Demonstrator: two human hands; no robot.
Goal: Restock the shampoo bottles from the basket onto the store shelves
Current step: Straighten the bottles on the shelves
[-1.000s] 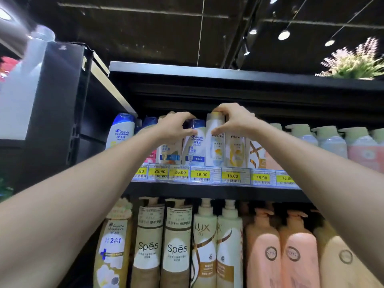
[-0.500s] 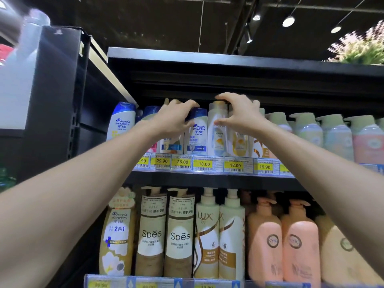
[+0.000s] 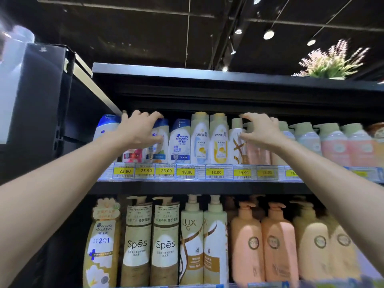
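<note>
Left hand (image 3: 138, 129) gripping Head & Shoulders bottle (image 3: 158, 142), right hand (image 3: 260, 130) spread, upper shelf (image 3: 187, 187).

— Where does the view look from?
— From the person's head, tilted upward at the upper shelf (image 3: 207, 185), close enough that both forearms run in from the lower corners of the frame.
— How much fits in?
— It is wide-angle: the dark ceiling (image 3: 145, 28) fills the top, the row of price tags (image 3: 187, 172) crosses the middle, and the pump bottles (image 3: 191, 242) of the shelf below reach the bottom edge.
— Any second view?
— No, only this one.
</note>
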